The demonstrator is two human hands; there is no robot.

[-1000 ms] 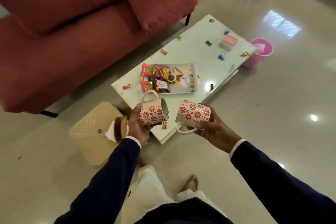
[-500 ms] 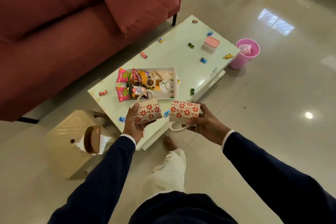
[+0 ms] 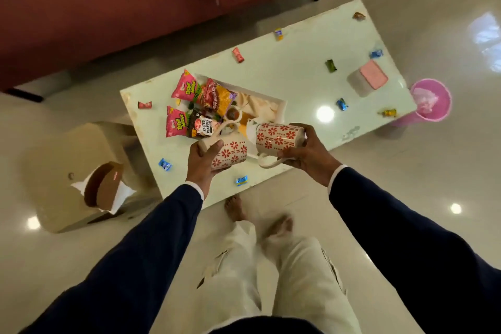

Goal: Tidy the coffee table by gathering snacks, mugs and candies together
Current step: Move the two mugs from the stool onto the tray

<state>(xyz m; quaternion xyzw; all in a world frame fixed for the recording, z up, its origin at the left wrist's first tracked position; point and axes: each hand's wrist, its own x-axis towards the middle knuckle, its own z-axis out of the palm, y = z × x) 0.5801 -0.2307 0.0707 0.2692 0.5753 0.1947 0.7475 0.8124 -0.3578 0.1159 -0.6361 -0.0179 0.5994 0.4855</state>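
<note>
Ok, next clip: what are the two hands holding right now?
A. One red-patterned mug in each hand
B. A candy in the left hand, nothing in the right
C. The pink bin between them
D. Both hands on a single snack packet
A: the left hand grips one red-patterned mug and the right hand grips the other mug, both above the tray.

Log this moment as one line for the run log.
left hand: holds mug | right hand: holds second mug | both over tray

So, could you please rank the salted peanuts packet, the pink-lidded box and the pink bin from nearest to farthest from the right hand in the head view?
From the right hand:
1. Salted peanuts packet, in the tray to its left.
2. Pink-lidded box, on the table's far right part.
3. Pink bin, on the floor past the table's right end.
</note>
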